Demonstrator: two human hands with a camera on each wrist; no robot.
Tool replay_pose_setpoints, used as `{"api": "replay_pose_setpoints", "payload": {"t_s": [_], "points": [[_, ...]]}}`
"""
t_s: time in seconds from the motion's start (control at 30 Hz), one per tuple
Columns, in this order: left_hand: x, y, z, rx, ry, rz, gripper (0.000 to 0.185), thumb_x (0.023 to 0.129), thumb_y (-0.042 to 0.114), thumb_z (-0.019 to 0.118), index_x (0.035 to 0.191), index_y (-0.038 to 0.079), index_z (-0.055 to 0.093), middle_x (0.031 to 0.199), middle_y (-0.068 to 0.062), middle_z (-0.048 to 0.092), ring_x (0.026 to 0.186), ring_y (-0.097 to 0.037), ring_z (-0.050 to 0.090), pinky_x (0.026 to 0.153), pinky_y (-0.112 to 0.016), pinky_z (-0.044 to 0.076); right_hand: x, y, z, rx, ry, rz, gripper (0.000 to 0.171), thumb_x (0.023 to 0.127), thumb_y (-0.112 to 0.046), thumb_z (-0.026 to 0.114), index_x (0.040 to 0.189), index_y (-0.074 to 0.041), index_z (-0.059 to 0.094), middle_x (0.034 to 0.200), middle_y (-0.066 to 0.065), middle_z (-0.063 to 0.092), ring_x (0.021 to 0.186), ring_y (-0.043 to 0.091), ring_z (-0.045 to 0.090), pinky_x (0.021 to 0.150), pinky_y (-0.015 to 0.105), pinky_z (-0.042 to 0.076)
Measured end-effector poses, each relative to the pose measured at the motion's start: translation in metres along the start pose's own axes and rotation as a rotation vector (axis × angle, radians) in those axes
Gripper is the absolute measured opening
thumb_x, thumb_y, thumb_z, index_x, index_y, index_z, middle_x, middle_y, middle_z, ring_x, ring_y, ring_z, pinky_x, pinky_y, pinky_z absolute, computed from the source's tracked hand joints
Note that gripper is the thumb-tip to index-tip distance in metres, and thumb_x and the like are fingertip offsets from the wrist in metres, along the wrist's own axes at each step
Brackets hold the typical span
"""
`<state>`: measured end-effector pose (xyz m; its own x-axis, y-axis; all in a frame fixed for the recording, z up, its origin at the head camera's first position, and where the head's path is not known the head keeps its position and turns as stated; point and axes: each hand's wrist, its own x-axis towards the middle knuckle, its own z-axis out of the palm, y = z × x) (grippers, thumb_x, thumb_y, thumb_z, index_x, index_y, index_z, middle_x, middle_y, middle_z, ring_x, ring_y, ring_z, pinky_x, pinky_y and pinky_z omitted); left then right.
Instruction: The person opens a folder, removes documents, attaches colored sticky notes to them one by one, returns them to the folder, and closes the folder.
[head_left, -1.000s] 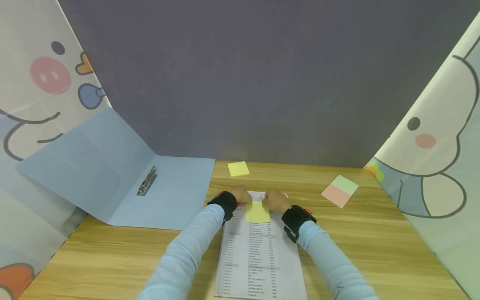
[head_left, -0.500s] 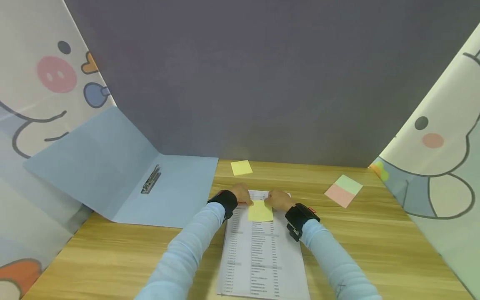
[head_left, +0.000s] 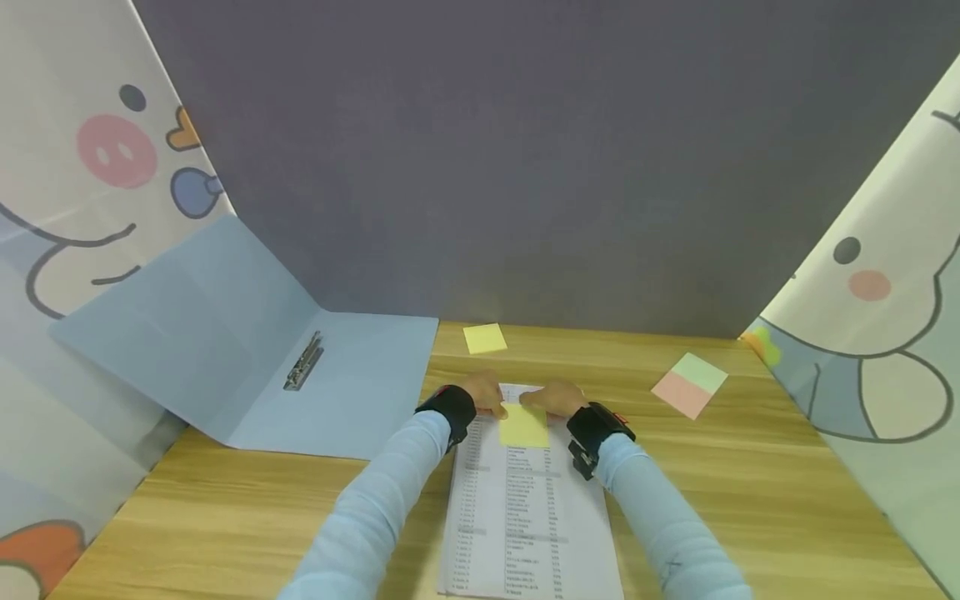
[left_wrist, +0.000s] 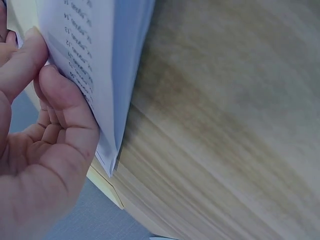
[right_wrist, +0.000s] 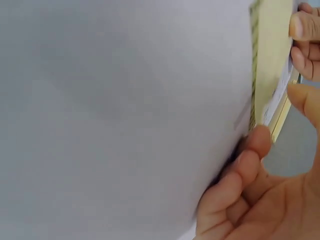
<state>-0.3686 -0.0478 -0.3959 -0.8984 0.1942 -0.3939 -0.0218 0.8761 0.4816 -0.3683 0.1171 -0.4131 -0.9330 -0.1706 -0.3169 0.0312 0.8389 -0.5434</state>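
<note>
A yellow sticky note [head_left: 523,427] lies near the top of a stack of printed sheets [head_left: 495,517] on the wooden table. My left hand [head_left: 483,392] is at the note's upper left corner, pinching its edge between thumb and index finger; the left thumb [right_wrist: 298,26] shows on the note's edge in the right wrist view. At the upper right corner is my right hand [head_left: 557,397]. Its index fingertip [right_wrist: 260,139] touches the note's end, while its thumb [right_wrist: 296,95] stands apart and the other fingers are loosely bent.
A blue folder [head_left: 352,383] with a metal clip [head_left: 303,362] lies spread at the left, its cover leaning up. Another yellow note [head_left: 485,338] sits behind the sheets. Green [head_left: 699,372] and pink [head_left: 680,394] notes lie at the right. A grey panel [head_left: 480,167] stands behind.
My right hand's fingers have loosened and its index finger has reached left along the note's top edge. My left hand stays at its corner. The head view has shifted slightly.
</note>
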Motion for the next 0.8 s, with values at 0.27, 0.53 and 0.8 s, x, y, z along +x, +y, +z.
{"api": "replay_pose_setpoints", "payload": {"t_s": [0.27, 0.53, 0.8], "points": [[-0.005, 0.003, 0.000, 0.033, 0.010, 0.000, 0.027, 0.073, 0.014, 0.076, 0.094, 0.002, 0.064, 0.058, 0.002, 0.048, 0.055, -0.010, 0.045, 0.050, -0.019, 0.036, -0.005, -0.009, 0.007, -0.073, 0.054, 0.064, 0.063, 0.073, -0.060, 0.063, 0.094, -0.001, 0.067, 0.081, 0.008, 0.059, 0.068, 0.022, 0.053, 0.053, 0.029, 0.042], [-0.002, 0.003, 0.001, 0.006, 0.016, -0.031, 0.024, 0.073, 0.014, 0.076, 0.089, 0.002, 0.064, 0.066, 0.000, 0.050, 0.059, -0.012, 0.046, 0.051, -0.021, 0.037, -0.003, -0.010, 0.009, -0.079, 0.036, 0.079, 0.063, 0.073, -0.061, 0.062, 0.093, -0.002, 0.067, 0.080, 0.008, 0.059, 0.067, 0.023, 0.054, 0.051, 0.030, 0.043], [0.003, 0.000, 0.002, -0.004, 0.016, -0.042, 0.019, 0.072, 0.014, 0.076, 0.074, 0.005, 0.060, 0.054, 0.002, 0.045, 0.051, -0.011, 0.042, 0.048, -0.021, 0.034, 0.012, 0.005, 0.007, -0.029, 0.033, 0.038, 0.047, 0.075, -0.051, 0.066, 0.082, -0.004, 0.066, 0.070, 0.005, 0.053, 0.062, 0.020, 0.050, 0.049, 0.027, 0.037]]}}
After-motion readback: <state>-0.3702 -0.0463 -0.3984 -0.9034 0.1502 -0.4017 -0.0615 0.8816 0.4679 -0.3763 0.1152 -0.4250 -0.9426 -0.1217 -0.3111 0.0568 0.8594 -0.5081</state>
